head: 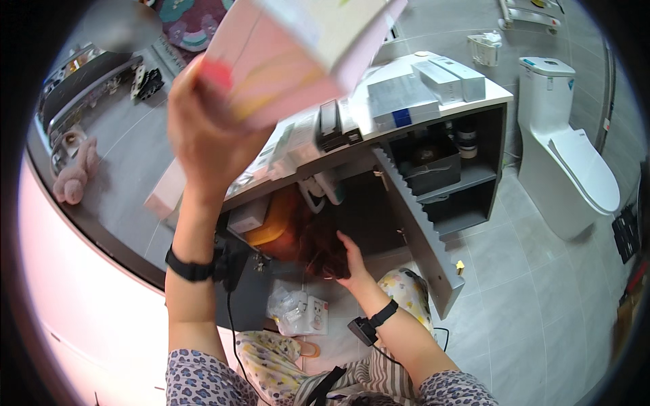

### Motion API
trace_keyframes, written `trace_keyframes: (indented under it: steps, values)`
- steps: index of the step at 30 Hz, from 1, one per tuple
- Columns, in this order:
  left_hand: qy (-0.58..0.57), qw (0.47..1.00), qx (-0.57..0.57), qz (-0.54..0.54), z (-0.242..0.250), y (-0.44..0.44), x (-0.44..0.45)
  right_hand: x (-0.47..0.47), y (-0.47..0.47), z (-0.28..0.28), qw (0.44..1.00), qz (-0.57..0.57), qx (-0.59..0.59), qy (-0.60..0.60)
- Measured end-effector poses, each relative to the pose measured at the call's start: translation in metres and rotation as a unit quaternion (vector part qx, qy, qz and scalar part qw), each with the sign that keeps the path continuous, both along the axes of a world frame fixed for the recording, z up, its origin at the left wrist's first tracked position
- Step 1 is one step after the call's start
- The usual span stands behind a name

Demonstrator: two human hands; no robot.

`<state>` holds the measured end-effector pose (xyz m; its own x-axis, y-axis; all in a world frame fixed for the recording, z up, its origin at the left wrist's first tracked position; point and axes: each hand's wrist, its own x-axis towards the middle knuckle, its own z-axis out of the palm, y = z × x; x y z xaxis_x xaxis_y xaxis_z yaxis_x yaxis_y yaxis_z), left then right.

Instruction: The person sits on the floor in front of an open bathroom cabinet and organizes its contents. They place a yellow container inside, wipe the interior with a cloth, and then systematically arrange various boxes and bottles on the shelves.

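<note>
My left hand [208,127] is raised high above the countertop and grips a pink box [279,61] with printed patterns, blurred by motion. Low in front of me, my right hand [354,261] is closed around a dark reddish-brown bundle that looks like hair, perhaps a wig [322,248], at the mouth of an open vanity cabinet [365,208]. Behind the bundle, inside the cabinet, are an orange-yellow container [266,223], a white box [249,214] and a white-and-green appliance or bottle [320,189], partly hidden.
The grey cabinet door [421,228] stands ajar to the right. Several boxes [403,99] line the white countertop [500,91]. An open shelf holds a dark bin [431,165]. A plastic-wrapped package [299,309] lies between my legs. A toilet [563,147] stands at the right; a plush toy [76,175] is at left.
</note>
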<state>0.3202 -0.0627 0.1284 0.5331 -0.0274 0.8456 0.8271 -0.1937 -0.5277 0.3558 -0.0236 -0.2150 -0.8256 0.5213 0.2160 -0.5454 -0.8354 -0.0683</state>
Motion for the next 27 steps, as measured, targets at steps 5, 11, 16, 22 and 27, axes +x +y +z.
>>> trace_keyframes:
  steps: [5, 11, 16, 22, 27]
  values:
    - [0.044, 0.995, -0.069, 0.064, -0.029, -0.113, -0.043, -0.002, -0.005, 0.006, 0.999, -0.003, 0.004, 0.046]
    - [0.122, 0.966, -0.169, 0.155, -0.093, -0.23, -0.071, 0.002, -0.038, 0.039, 0.982, 0.127, 0.029, 0.137]
    - [0.223, 0.902, -0.316, 0.191, -0.135, -0.285, -0.097, -0.023, -0.048, 0.021, 0.969, 0.206, 0.087, 0.103]
    - [0.189, 0.865, -0.439, 0.155, -0.181, -0.307, -0.139, -0.038, -0.079, 0.005, 0.943, 0.201, 0.26, -0.057]
    - [0.091, 0.861, -0.45, 0.217, -0.201, -0.302, -0.155, -0.05, -0.08, -0.014, 0.954, 0.196, 0.21, -0.088]
